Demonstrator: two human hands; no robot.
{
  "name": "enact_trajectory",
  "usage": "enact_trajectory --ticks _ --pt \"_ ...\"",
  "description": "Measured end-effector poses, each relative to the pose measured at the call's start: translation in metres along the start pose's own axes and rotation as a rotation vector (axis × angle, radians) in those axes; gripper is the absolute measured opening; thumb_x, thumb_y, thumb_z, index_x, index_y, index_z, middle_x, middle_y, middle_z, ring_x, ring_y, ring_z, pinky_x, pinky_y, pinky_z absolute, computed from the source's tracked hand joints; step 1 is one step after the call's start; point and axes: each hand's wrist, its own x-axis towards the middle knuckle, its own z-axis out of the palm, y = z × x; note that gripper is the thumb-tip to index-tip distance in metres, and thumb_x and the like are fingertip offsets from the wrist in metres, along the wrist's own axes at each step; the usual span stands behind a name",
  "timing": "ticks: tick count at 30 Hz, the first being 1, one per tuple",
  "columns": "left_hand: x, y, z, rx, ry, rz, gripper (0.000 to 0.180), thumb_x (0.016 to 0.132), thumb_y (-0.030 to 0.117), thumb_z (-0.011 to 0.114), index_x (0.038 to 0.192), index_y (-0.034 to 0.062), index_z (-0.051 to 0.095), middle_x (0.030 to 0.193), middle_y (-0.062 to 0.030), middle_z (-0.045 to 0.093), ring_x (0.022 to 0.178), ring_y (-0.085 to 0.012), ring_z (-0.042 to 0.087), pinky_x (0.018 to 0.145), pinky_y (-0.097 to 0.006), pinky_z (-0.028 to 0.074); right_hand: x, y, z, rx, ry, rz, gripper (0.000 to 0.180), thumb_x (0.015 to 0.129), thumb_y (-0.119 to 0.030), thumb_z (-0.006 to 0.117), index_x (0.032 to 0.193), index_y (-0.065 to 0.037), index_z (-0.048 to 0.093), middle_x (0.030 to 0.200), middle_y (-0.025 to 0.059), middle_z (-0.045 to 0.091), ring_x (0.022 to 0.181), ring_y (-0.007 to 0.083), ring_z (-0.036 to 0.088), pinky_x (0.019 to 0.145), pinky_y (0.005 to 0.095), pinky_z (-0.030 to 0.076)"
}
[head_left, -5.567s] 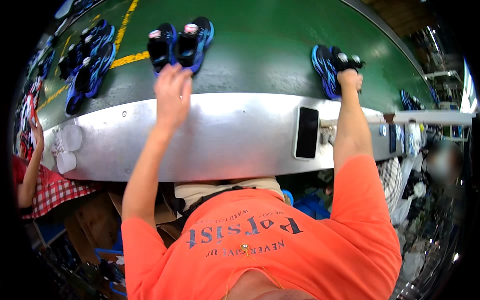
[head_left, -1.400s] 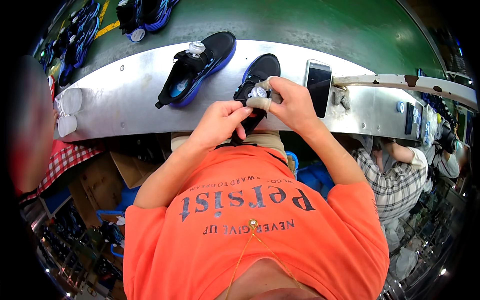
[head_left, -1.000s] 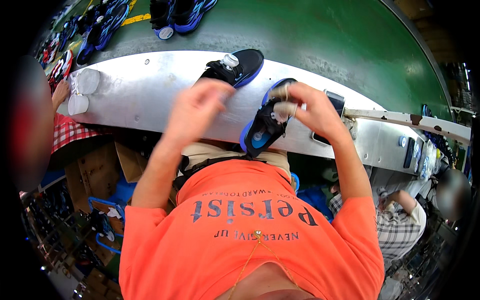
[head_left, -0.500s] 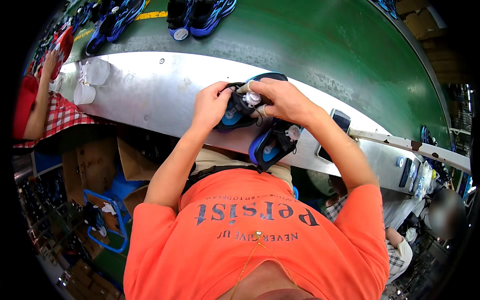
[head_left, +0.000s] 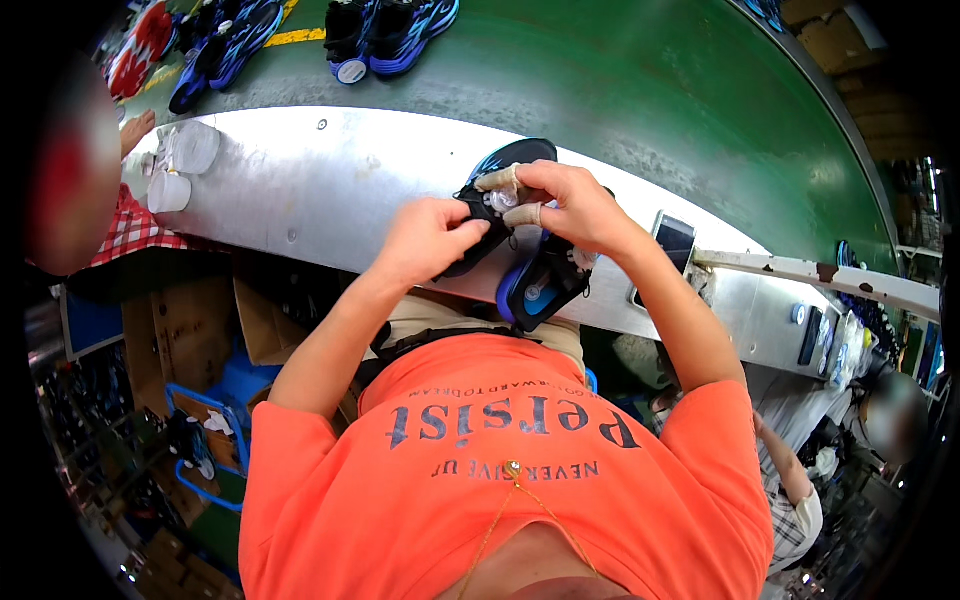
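A black and blue sneaker [head_left: 522, 153] lies on the metal bench ledge in front of me, its toe pointing away. My left hand [head_left: 432, 238] is closed at its left side, thumb and fingers on the black upper. Over the laces, my right hand [head_left: 572, 205] pinches a small see-through round piece [head_left: 502, 201]; pale covers sit on two of its fingertips. A second sneaker [head_left: 545, 285], black with a blue-purple sole, lies just nearer to me and to the right, with a similar round piece on its laces partly under my right wrist.
Beyond the steel ledge [head_left: 330, 170] runs a green belt [head_left: 640, 90] carrying several sneakers [head_left: 390, 35]. White tubs [head_left: 170, 190] stand left beside a co-worker. On the right are a phone [head_left: 673, 240] and a chipped white bar [head_left: 820, 272]. Cardboard boxes [head_left: 180, 325] stand below left.
The sneaker under my hands has turned and its toe shows more. My left hand has moved down along its side. The co-worker at left has leaned in, and the red shoe is farther off.
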Motion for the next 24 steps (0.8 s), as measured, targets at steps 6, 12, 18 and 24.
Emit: enact_trajectory --ticks 6,12,18,24 --pt "-0.004 0.005 0.004 -0.071 -0.069 -0.040 0.021 0.086 0.021 0.065 0.075 0.0032 0.066 0.057 0.0040 0.053 0.053 -0.0037 0.047 0.047 -0.023 0.035 -0.004 -0.008 0.007 -0.212 0.096 0.087 0.037 0.077 -0.021 0.072 0.111 -0.010 0.065 0.080 0.0110 0.060 0.072 0.0261 0.058 0.066 0.0338 0.048" --pt "-0.010 0.004 0.023 -0.187 -0.013 -0.014 0.026 0.085 0.025 0.065 0.074 0.0016 0.065 0.059 -0.0026 0.060 0.051 -0.0089 0.056 0.045 -0.027 0.041 -0.014 0.006 0.031 -0.473 0.262 0.109 0.035 0.077 -0.026 0.070 0.109 -0.010 0.066 0.087 0.0144 0.062 0.069 0.0233 0.059 0.066 0.0352 0.048" --pt "-0.017 0.046 -0.014 0.143 0.044 0.076 0.023 0.086 0.022 0.067 0.084 -0.0008 0.068 0.068 -0.0034 0.064 0.060 -0.0100 0.056 0.057 -0.025 0.043 -0.056 -0.016 -0.023 -0.088 0.185 0.325 0.046 0.077 -0.019 0.072 0.122 -0.017 0.063 0.092 0.0078 0.058 0.072 0.0155 0.056 0.069 0.0299 0.048" --pt "0.025 0.043 0.026 0.250 -0.020 0.675 0.024 0.072 0.011 0.073 0.094 0.0050 0.063 0.087 -0.0077 0.057 0.077 -0.0219 0.055 0.067 -0.031 0.045 -0.114 0.006 0.017 -0.159 0.339 0.175 0.032 0.077 -0.024 0.074 0.105 -0.012 0.066 0.080 0.0094 0.056 0.074 0.0233 0.056 0.067 0.0330 0.046"
